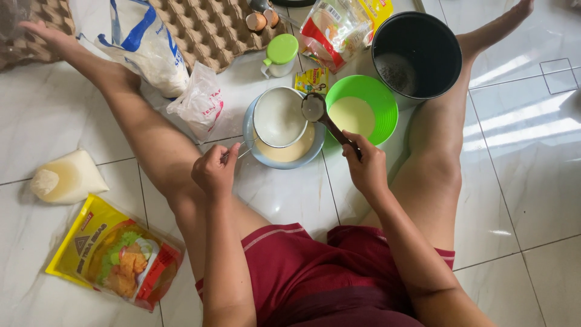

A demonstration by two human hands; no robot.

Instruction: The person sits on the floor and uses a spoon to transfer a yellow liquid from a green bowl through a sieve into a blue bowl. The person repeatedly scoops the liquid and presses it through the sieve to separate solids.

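Near the lower middle of the frame, the left hand (pixel 213 171) has its grip closed tight round the thin wire handle of a strainer (pixel 279 117), holding it over the pale blue bowl (pixel 251 138) on the floor at centre. The right hand (pixel 365 168) is likewise closed round the dark handle of a ladle (pixel 313 108), whose cup hangs at the strainer's right rim.

The likeliest slip is a spill: the ladle sits at the very edge, so batter could run outside the mesh onto the tiles. The strainer is held only by its slim handle, so a tilt could dump it.

Just beyond, right of centre, the green bowl (pixel 381 97) holds more pale batter; a black bucket (pixel 416 56) stands at upper right.
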